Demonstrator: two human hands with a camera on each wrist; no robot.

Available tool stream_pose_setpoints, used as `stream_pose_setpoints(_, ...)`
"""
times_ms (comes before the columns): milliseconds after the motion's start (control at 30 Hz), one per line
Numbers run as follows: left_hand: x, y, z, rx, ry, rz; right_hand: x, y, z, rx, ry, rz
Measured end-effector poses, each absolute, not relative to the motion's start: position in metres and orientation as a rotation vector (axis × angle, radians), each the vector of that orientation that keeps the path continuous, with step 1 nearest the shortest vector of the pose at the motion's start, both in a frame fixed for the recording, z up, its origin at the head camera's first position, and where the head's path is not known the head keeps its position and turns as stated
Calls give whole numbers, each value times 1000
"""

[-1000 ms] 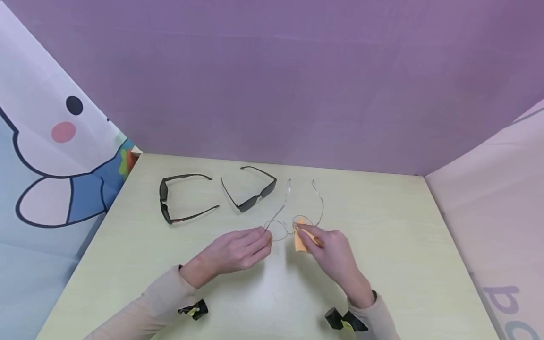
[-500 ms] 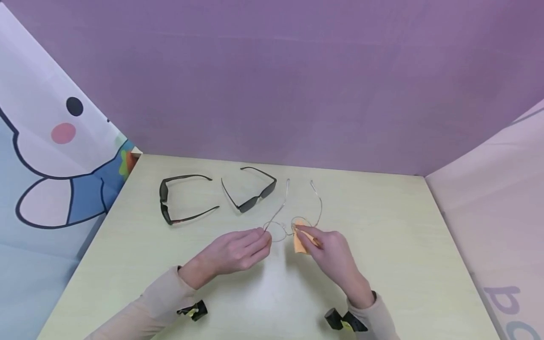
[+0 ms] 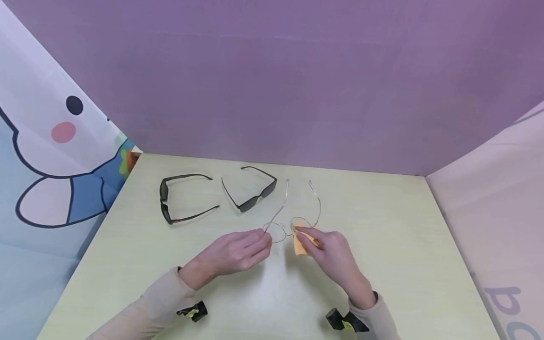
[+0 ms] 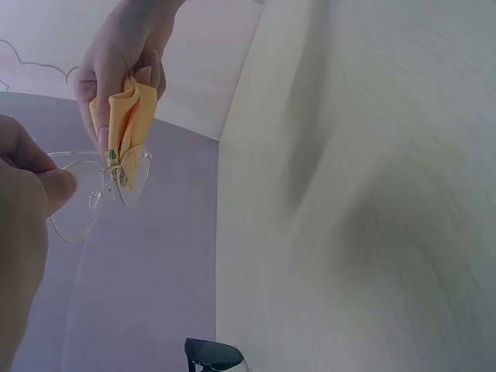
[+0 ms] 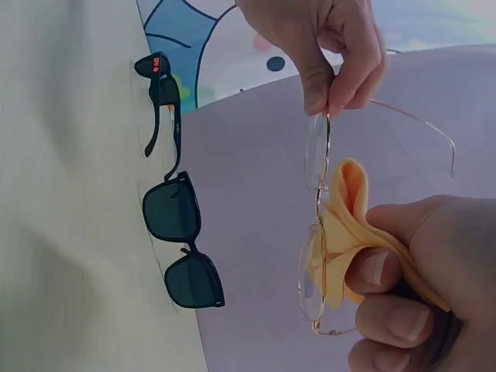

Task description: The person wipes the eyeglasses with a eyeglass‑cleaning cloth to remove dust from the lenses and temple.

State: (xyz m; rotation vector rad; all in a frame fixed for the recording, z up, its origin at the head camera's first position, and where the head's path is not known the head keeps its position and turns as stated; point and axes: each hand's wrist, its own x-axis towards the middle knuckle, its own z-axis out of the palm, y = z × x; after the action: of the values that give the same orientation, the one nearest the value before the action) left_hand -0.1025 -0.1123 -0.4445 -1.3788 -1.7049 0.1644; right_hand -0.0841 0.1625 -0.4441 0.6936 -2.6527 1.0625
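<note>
A pair of thin gold wire-rimmed eyeglasses (image 3: 278, 224) is held up off the table, temples spread away from the person. At its left end, my left hand (image 3: 238, 251) pinches the frame between thumb and fingers. My right hand (image 3: 333, 252) grips a folded orange cleaning cloth (image 3: 301, 243) and holds it against the right lens near the nose bridge. In the right wrist view the cloth (image 5: 349, 236) lies bunched between thumb and fingers, partly behind the lens. The left wrist view shows the clear left lens (image 4: 76, 205) bare of cloth.
Two pairs of dark sunglasses lie unfolded at the back left of the pale table (image 3: 403, 245): one pair (image 3: 165, 200) farther left, the other pair (image 3: 258, 196) nearer the eyeglasses. A purple backdrop (image 3: 280, 94) rises behind, with printed cloth at both sides.
Both hands stay nearly in place on the eyeglasses. The cloth and the glasses shift only very slightly towards the person and to the left.
</note>
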Motion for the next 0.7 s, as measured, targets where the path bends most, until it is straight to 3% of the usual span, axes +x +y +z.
stream_pose_setpoints(200,-101,-113,-444,-1397,-1706,199,-90,166,-444,569,-2694,966)
stream_pose_setpoints(700,-99,-111,-444,-1445,-1668,236,-93,162,-447,589,-2803,1045)
